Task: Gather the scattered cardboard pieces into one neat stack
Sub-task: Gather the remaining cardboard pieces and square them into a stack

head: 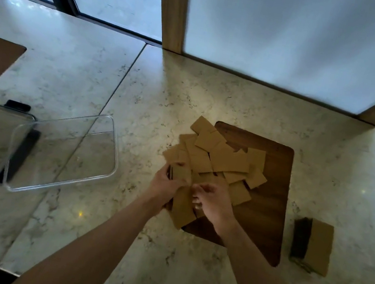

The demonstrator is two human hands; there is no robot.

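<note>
Left hand (166,184) clamps a small bunch of cardboard pieces (182,173) upright to square them; right hand (214,203) pinches another piece (182,206); most lie scattered on the wooden board (270,194).

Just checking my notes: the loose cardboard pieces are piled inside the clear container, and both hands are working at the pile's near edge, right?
Not quite. In the head view the cardboard pieces lie on the wooden board, not in the clear container. Both the left hand and right hand are at the pile's near edge.

Both bare forearms reach forward from the bottom edge, converging. The left hand (166,184) is curled, fingers closed in a grip with its thumb on top. The right hand (214,203) sits just beside it, knuckles up, fingers bent downward.
</note>
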